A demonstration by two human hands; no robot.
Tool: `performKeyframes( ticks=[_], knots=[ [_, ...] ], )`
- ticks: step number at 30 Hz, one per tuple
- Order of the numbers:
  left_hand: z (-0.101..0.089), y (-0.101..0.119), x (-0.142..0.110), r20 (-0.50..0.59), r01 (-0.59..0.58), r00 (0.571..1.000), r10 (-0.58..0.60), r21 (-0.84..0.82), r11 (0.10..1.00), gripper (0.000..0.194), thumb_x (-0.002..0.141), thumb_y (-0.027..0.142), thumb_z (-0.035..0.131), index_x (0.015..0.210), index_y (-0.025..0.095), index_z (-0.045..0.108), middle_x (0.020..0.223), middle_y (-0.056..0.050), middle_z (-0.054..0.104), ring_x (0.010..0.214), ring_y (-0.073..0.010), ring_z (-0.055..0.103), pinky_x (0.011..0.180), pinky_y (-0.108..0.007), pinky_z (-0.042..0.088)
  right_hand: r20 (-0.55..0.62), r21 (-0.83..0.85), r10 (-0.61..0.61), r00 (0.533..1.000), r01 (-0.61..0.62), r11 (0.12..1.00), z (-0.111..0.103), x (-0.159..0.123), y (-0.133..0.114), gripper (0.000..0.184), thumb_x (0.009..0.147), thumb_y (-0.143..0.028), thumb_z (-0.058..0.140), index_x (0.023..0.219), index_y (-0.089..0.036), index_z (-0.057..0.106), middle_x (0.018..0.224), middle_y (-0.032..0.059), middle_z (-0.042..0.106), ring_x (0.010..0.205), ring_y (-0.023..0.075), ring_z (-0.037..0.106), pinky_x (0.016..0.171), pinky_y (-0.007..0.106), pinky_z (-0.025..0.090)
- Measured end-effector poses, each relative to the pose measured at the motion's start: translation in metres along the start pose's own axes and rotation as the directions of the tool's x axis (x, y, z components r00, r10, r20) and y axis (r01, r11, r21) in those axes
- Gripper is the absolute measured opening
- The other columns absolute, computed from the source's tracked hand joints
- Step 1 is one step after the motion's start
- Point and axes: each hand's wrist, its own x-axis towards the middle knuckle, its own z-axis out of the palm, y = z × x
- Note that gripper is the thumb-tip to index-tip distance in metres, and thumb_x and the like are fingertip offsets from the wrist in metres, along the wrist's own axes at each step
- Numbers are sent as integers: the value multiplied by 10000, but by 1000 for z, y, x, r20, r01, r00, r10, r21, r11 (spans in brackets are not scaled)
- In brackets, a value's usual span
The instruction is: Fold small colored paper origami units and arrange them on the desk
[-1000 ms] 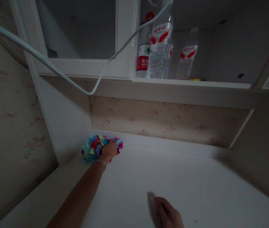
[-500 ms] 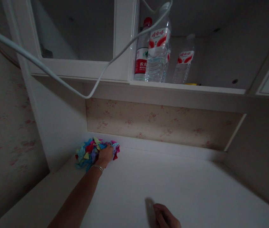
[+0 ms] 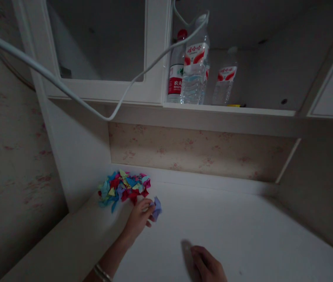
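My left hand (image 3: 140, 215) is closed in a pinch on a purple piece of crumpled paper (image 3: 157, 209), held above the white desktop just right of the pile. The pile of colourful paper pieces (image 3: 115, 191), in blue, red, yellow, green and pink, lies in the back left corner of the desk. A bracelet circles my left wrist. Near the front edge of the view my right hand (image 3: 209, 266) rests low over the desk, its fingers curled together. Whatever those fingers hold, if anything, is hidden.
White desktop (image 3: 213, 219) spreads out under both hands. Overhead, an open cupboard shelf (image 3: 243, 111) holds several clear plastic bottles (image 3: 195, 74). A white cable (image 3: 75, 100) hangs across the upper left. Floral wallpaper (image 3: 160, 147) lines the back wall.
My left hand has pulled back from the pile, toward me and to the right, with the purple paper in its fingers. My right hand stays nearly in place.
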Motion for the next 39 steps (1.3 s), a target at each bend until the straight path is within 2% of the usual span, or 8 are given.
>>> performKeyframes(
  ticks=[4,12,17,19,24,31,36,39],
  knots=[
    [29,-8,-49,104,84,993,-62,-232,969,520,635,578,673,934,164,574,817,-61,658,576,-148,594,376,-191,405,44,20,-10,999,9,1000,2,-9,-15,520,766,-654,520,859,-175,699,642,32,632,609,186,567,552,234,438],
    [75,-39,-77,330,115,943,-41,-208,971,511,657,572,689,946,169,568,672,-7,603,545,-131,540,405,-189,388,169,25,-126,977,123,992,1,-17,-21,493,844,-579,479,1007,-157,674,769,46,648,695,177,556,641,245,438],
    [76,-45,-78,358,133,932,-51,-207,969,547,648,617,674,939,163,578,681,-14,624,499,-112,512,412,-198,372,187,-57,-131,974,144,988,4,-12,-14,566,820,-588,508,1140,-141,644,701,40,644,579,155,539,540,227,408],
    [74,-43,-78,365,134,929,-57,-190,973,537,649,617,675,922,162,590,695,-21,635,515,-116,525,417,-196,376,190,-51,-142,971,154,987,3,-12,-18,540,832,-567,507,1156,-157,645,751,53,669,631,171,576,579,230,435],
    [74,-41,-77,371,149,925,-85,-147,978,531,648,602,686,913,150,601,675,-7,619,499,-106,519,408,-188,368,269,-29,-234,934,251,968,0,-17,-34,381,886,-475,476,934,-210,745,851,61,707,814,215,623,752,253,455],
    [71,-44,-75,391,111,919,-44,-148,983,490,701,582,649,907,140,597,661,-3,603,505,-108,532,408,-181,361,193,54,-159,968,151,987,2,-17,-30,398,866,-471,511,815,-150,739,757,58,688,732,201,596,669,252,435],
    [68,-41,-74,317,43,948,-18,-71,997,481,746,584,596,888,126,642,606,41,492,436,-69,418,385,-180,314,109,161,-77,991,58,985,1,-13,-24,369,847,-466,554,916,-145,724,777,49,675,736,186,564,672,257,416],
    [67,-38,-75,335,21,942,-9,-30,999,474,772,570,570,881,119,665,640,37,482,433,-60,396,380,-184,287,99,208,-72,992,50,977,0,-11,-19,372,841,-474,564,910,-144,723,770,44,658,736,178,547,676,256,407]
  ],
)
